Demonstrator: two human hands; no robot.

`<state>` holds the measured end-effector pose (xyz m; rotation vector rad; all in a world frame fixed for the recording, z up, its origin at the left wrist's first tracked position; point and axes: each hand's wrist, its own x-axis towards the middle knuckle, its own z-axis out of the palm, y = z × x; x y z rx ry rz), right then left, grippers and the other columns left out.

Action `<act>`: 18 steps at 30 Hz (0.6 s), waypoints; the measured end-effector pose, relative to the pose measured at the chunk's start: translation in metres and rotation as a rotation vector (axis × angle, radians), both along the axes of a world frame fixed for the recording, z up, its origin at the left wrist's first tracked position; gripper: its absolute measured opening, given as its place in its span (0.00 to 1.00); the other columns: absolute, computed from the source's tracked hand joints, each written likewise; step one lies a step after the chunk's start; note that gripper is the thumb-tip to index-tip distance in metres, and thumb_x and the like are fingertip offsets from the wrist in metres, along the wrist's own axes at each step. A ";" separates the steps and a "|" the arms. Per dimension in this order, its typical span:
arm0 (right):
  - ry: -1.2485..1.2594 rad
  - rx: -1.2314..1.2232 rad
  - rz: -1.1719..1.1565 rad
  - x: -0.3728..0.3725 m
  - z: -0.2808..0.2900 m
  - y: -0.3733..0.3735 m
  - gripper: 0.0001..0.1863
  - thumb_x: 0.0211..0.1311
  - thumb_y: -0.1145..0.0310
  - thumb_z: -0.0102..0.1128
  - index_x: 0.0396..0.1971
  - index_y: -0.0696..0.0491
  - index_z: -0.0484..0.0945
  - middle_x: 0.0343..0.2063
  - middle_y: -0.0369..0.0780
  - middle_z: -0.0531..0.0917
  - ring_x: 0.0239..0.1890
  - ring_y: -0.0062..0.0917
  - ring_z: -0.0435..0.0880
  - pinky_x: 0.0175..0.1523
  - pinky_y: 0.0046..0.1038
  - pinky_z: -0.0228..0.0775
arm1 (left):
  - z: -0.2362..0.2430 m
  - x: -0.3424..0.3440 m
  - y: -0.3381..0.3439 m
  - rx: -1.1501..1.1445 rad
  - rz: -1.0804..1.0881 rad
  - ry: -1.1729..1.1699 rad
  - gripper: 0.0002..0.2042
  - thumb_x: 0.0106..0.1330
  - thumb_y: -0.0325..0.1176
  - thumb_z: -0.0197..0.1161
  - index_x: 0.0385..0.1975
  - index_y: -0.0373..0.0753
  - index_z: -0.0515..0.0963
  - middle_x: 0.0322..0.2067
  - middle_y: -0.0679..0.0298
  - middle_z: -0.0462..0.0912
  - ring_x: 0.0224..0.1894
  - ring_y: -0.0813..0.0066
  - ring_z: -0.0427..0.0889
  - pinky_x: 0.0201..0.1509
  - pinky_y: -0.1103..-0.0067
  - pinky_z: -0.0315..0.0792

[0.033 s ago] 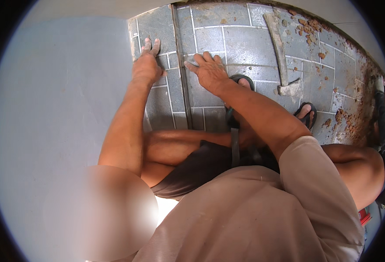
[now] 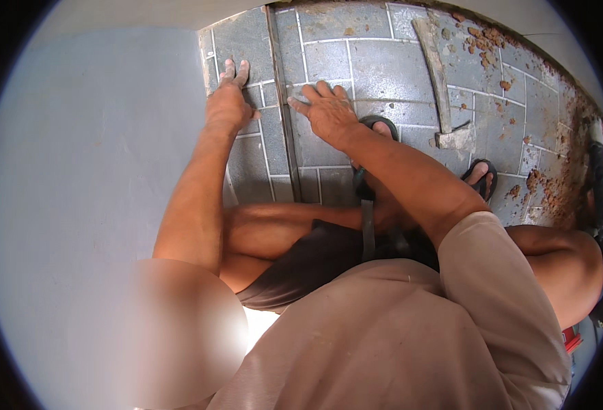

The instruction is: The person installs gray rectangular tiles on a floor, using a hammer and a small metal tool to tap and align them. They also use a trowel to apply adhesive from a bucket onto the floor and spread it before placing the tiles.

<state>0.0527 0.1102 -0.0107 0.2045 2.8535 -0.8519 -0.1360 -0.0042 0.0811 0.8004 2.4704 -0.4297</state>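
Grey tiles [image 2: 387, 65] with pale joint lines cover the floor. My left hand [image 2: 230, 102] presses on the tiles close to the wall, two fingers stretched forward and the thumb out to the side; it holds nothing. A dark narrow strip or gap [image 2: 280, 89], I cannot tell which, runs lengthwise between my hands. On its right side my right hand [image 2: 325, 109] lies on the tiles with fingers spread, its thumb close to the dark line. A hatchet-like tool [image 2: 437, 82] with a worn wooden handle and a pale, caked head lies to the right, untouched.
A smooth grey wall [image 2: 96, 150] rises along the left. Reddish-brown soil clumps [image 2: 483, 42] litter the tiles along the far right edge. My feet, in dark sandals [image 2: 480, 179], stand behind the tool and my right hand. A dark pole-like object [image 2: 597, 164] is at the right rim.
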 end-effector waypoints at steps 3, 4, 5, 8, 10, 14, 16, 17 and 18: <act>0.046 -0.033 0.098 0.005 -0.010 0.001 0.30 0.65 0.78 0.58 0.67 0.41 0.82 0.59 0.37 0.76 0.65 0.34 0.71 0.66 0.39 0.65 | -0.001 -0.002 0.001 0.028 -0.010 0.021 0.59 0.51 0.32 0.85 0.83 0.64 0.53 0.84 0.66 0.48 0.83 0.62 0.57 0.82 0.67 0.66; 0.040 -0.170 0.060 0.007 -0.013 -0.002 0.30 0.65 0.79 0.59 0.66 0.42 0.83 0.58 0.38 0.77 0.63 0.34 0.73 0.65 0.38 0.66 | -0.001 -0.003 0.001 0.035 -0.013 0.019 0.60 0.50 0.32 0.85 0.83 0.64 0.54 0.84 0.65 0.48 0.83 0.62 0.57 0.82 0.67 0.66; 0.053 -0.305 0.010 0.009 -0.016 -0.004 0.29 0.64 0.79 0.60 0.65 0.43 0.83 0.56 0.39 0.78 0.62 0.34 0.75 0.65 0.38 0.68 | -0.001 -0.004 0.001 0.045 -0.019 0.017 0.60 0.49 0.32 0.86 0.83 0.64 0.54 0.84 0.65 0.48 0.83 0.62 0.57 0.82 0.67 0.66; 0.193 -0.672 -0.316 0.003 -0.020 -0.006 0.26 0.65 0.81 0.60 0.62 0.47 0.84 0.50 0.42 0.81 0.55 0.36 0.81 0.63 0.38 0.73 | 0.000 -0.004 0.001 0.066 -0.008 -0.001 0.60 0.47 0.30 0.86 0.83 0.64 0.55 0.84 0.65 0.48 0.83 0.62 0.57 0.83 0.67 0.66; 0.298 -0.773 -0.492 -0.013 -0.019 -0.001 0.24 0.67 0.80 0.59 0.61 0.49 0.84 0.48 0.43 0.82 0.51 0.36 0.84 0.62 0.38 0.75 | 0.002 -0.003 0.001 0.094 0.014 -0.007 0.60 0.47 0.30 0.86 0.82 0.64 0.56 0.84 0.65 0.49 0.83 0.62 0.57 0.82 0.67 0.66; 0.378 -0.686 -0.633 -0.068 -0.012 0.027 0.22 0.73 0.77 0.56 0.63 0.49 0.82 0.51 0.45 0.84 0.54 0.37 0.85 0.63 0.38 0.76 | 0.007 0.000 0.006 0.079 0.048 -0.019 0.61 0.45 0.25 0.85 0.82 0.61 0.56 0.84 0.63 0.48 0.81 0.58 0.61 0.83 0.67 0.65; 0.301 -0.650 -0.652 -0.095 -0.009 0.046 0.22 0.75 0.74 0.54 0.67 0.49 0.79 0.58 0.46 0.83 0.59 0.41 0.84 0.67 0.39 0.74 | 0.009 0.001 0.009 0.062 0.065 -0.006 0.60 0.46 0.28 0.86 0.82 0.64 0.57 0.84 0.67 0.48 0.82 0.63 0.59 0.83 0.68 0.66; 0.312 -0.580 -0.630 -0.106 -0.008 0.054 0.23 0.76 0.74 0.54 0.67 0.49 0.79 0.58 0.46 0.82 0.59 0.42 0.83 0.68 0.40 0.74 | 0.010 0.002 0.009 0.042 0.071 -0.008 0.60 0.46 0.29 0.86 0.82 0.66 0.57 0.84 0.69 0.49 0.82 0.66 0.58 0.83 0.69 0.66; 0.321 -0.509 -0.607 -0.117 -0.006 0.063 0.23 0.76 0.73 0.53 0.68 0.49 0.78 0.58 0.46 0.82 0.59 0.43 0.83 0.69 0.41 0.73 | 0.010 0.002 0.010 0.040 0.067 -0.008 0.60 0.47 0.29 0.86 0.82 0.66 0.57 0.84 0.69 0.49 0.83 0.67 0.58 0.83 0.69 0.66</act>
